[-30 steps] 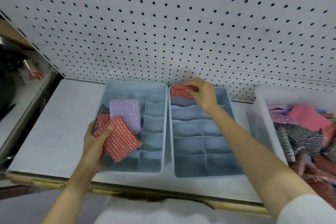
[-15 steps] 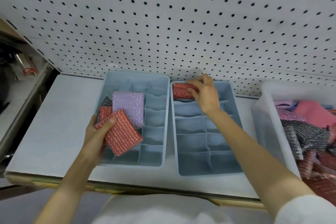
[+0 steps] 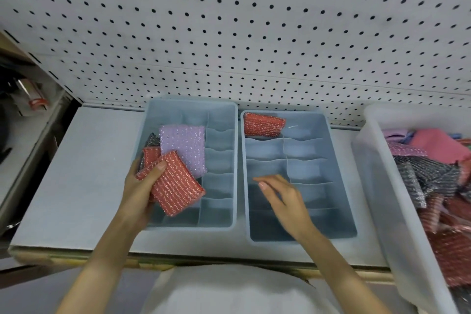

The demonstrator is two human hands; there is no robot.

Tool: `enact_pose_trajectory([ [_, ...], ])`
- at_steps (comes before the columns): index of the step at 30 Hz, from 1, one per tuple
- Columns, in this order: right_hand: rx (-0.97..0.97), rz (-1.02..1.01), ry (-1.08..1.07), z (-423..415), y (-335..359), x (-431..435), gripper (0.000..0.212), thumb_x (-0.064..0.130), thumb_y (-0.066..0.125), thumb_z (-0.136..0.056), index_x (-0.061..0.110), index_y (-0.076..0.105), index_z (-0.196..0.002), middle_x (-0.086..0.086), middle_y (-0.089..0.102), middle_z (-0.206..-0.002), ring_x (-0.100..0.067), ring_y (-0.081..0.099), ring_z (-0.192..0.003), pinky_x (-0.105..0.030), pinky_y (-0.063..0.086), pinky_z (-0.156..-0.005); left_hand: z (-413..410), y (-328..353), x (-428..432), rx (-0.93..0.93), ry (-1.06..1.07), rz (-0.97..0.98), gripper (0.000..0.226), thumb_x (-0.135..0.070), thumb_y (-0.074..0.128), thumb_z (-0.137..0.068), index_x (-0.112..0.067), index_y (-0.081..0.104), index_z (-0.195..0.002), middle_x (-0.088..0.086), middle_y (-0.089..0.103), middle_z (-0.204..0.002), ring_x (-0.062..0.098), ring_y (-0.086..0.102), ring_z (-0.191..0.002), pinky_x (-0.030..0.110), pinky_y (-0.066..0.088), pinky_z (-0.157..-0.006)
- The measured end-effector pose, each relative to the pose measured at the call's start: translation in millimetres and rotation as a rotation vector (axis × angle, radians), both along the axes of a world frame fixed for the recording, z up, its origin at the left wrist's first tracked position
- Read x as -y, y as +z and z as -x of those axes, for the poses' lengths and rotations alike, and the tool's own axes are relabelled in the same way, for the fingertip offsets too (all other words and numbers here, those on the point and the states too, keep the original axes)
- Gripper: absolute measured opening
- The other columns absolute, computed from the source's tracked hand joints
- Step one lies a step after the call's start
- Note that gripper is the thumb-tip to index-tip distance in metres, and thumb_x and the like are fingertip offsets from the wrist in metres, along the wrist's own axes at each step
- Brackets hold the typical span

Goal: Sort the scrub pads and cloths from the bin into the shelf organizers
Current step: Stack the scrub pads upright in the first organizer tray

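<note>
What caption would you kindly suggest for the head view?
Left hand grips scrub pads over the left organizer; right hand hovers empty over the right organizer.

Red ribbed pad (image 3: 263,124) – lilac glittery pad (image 3: 184,148) – blue organizers (image 3: 341,186).

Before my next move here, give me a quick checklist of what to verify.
1. Right hand free: ok, open, holding nothing.
2. Left hand grip on red pad: ok, thumb across its edge.
3. Placed pad in back left compartment of right organizer: ok.
4. Free compartments there: ok, visible ones look empty.
5. Purple pad held securely: cannot tell.
6. Bin emptied: not ok, pads and cloths inside.
</note>
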State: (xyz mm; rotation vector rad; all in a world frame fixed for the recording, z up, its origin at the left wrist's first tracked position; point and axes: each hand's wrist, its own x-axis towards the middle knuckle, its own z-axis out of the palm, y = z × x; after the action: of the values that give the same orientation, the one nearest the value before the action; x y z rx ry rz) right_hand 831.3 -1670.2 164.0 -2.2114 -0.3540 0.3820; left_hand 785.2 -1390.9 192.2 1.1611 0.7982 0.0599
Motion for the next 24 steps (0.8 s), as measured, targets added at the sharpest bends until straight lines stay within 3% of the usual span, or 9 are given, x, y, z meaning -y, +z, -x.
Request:
enact_pose_trajectory([
  [3, 0.026, -0.042, -0.094, 5.4, 3.7, -18.4, 0.032, 0.038, 0.043, -0.094, 0.024, 0.065, -0.112, 0.014, 0.061, -0.106, 0.003, 0.057, -0.099, -0.011, 0.043, -0.086, 0.9, 5.9, 4.0, 0.022, -0.016, -0.007, 0.047, -0.022, 0.062, -0.083, -0.027, 0.047, -0.127, 0.0, 0.062, -0.109, 0.018, 0.062, -0.096, 0.032, 0.052, -0.069],
  [5, 0.026, -0.197, -0.29, 5.7, 13.7, -26.4, 0.025, 0.033, 0.048, -0.094, 0.022, 0.067, -0.107, 0.01, 0.065, -0.105, -0.003, 0.06, -0.098, -0.015, 0.047, -0.084, -0.6, 13.3, 9.5, 0.058, -0.032, 0.0, 0.042, -0.024, 0.064, -0.078, -0.03, 0.052, -0.118, -0.001, 0.063, -0.108, 0.018, 0.063, -0.096, 0.031, 0.054, -0.068],
  [8, -0.155, -0.547, -0.446, -1.4, 46.3, -43.5, 0.02, 0.024, 0.056, -0.092, 0.018, 0.067, -0.107, 0.002, 0.068, -0.104, -0.009, 0.063, -0.096, -0.022, 0.052, -0.084, -6.7, 26.3, 21.9, 0.106, -0.143, 0.006, 0.072, -0.041, 0.08, -0.058, -0.027, 0.052, -0.123, -0.003, 0.068, -0.103, 0.018, 0.066, -0.097, 0.031, 0.054, -0.069],
  [10, -0.29, -0.609, -0.354, -7.2, 63.9, -56.0, 0.026, 0.029, 0.062, -0.087, 0.02, 0.063, -0.111, 0.003, 0.067, -0.109, -0.009, 0.063, -0.099, -0.024, 0.053, -0.084, -11.9, 33.1, 32.1, 0.139, -0.242, 0.023, 0.095, -0.054, 0.09, -0.036, -0.028, 0.055, -0.121, -0.005, 0.072, -0.098, 0.013, 0.07, -0.088, 0.027, 0.056, -0.065],
  [13, -0.267, -0.602, -0.363, -12.8, 78.4, -65.4, 0.012, 0.021, 0.067, -0.085, 0.02, 0.063, -0.096, 0.0, 0.068, -0.097, -0.014, 0.063, -0.089, -0.028, 0.055, -0.078, -17.5, 38.9, 45.5, 0.167, -0.31, 0.052, 0.096, -0.057, 0.09, -0.026, -0.032, 0.058, -0.113, -0.006, 0.074, -0.093, 0.013, 0.071, -0.082, 0.031, 0.056, -0.062],
  [15, -0.206, -0.62, -0.424, -19.5, 82.0, -59.5, 0.005, 0.014, 0.065, -0.087, 0.017, 0.063, -0.09, -0.004, 0.067, -0.092, -0.015, 0.061, -0.084, -0.024, 0.054, -0.07, -19.3, 39.6, 48.8, 0.138, -0.291, 0.066, 0.086, -0.049, 0.091, -0.034, -0.033, 0.057, -0.112, -0.001, 0.073, -0.099, 0.017, 0.07, -0.085, 0.038, 0.056, -0.065],
  [18, -0.155, -0.673, -0.481, -43.7, 89.0, -40.5, 0.006, 0.012, 0.063, -0.089, 0.018, 0.061, -0.089, -0.001, 0.064, -0.087, -0.013, 0.058, -0.078, -0.022, 0.051, -0.065, -18.7, 36.7, 44.5, 0.093, -0.223, 0.078, 0.07, -0.03, 0.084, -0.062, -0.029, 0.052, -0.124, 0.008, 0.066, -0.113, 0.024, 0.065, -0.097, 0.044, 0.053, -0.077],
  [20, -0.006, -0.572, -0.559, -73.5, 88.4, -23.2, 0.007, 0.013, 0.065, -0.088, 0.017, 0.059, -0.088, 0.003, 0.062, -0.083, -0.013, 0.057, -0.075, -0.022, 0.049, -0.067, -17.6, 36.0, 40.3, 0.08, -0.16, 0.077, 0.071, -0.029, 0.073, -0.063, -0.025, 0.049, -0.13, 0.007, 0.064, -0.114, 0.024, 0.064, -0.1, 0.042, 0.052, -0.079],
  [24, 0.335, 0.19, -0.229, -125.7, 67.6, -2.9, 0.012, 0.023, 0.068, -0.084, 0.022, 0.066, -0.095, 0.003, 0.069, -0.09, -0.019, 0.064, -0.084, -0.032, 0.051, -0.076, -13.6, 36.9, 37.3, 0.087, -0.141, 0.069, 0.073, -0.031, 0.072, -0.063, -0.02, 0.048, -0.131, 0.006, 0.066, -0.114, 0.024, 0.063, -0.103, 0.042, 0.052, -0.083],
])
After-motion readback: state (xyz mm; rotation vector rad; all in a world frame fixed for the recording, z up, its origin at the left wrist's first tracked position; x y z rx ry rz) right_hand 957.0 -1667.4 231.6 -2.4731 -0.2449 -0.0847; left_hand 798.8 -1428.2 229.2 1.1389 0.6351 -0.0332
